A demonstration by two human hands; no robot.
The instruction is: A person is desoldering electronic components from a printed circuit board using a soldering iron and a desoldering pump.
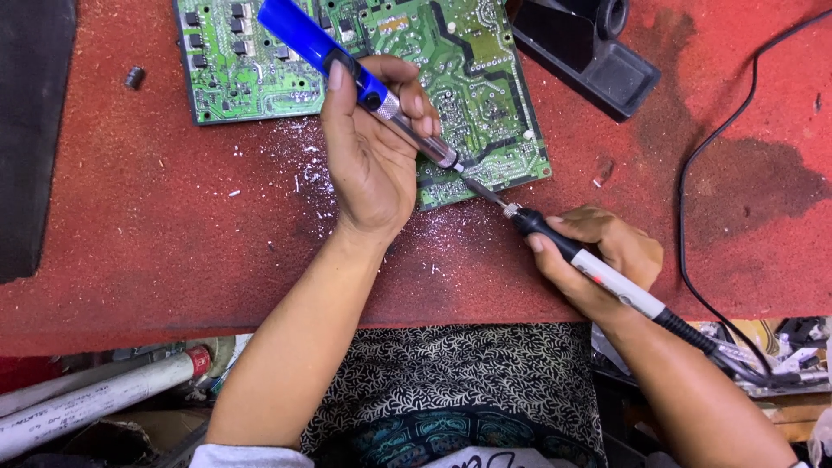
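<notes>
Left hand (373, 152) closing around blue suction pump (347, 65) at upper centre of frame, holding it slanted so nozzle is pointing at lower edge of green circuit board (468, 78). Right hand (598, 260) gripping soldering iron (598, 273) like pen, tip meeting nozzle at board edge. Black stand (598, 65) resting at upper right on red mat (173, 243).

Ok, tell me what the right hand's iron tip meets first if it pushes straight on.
Likely the green circuit board edge, right where the blue desoldering pump in the left hand points; the right hand aims the soldering iron there.
</notes>
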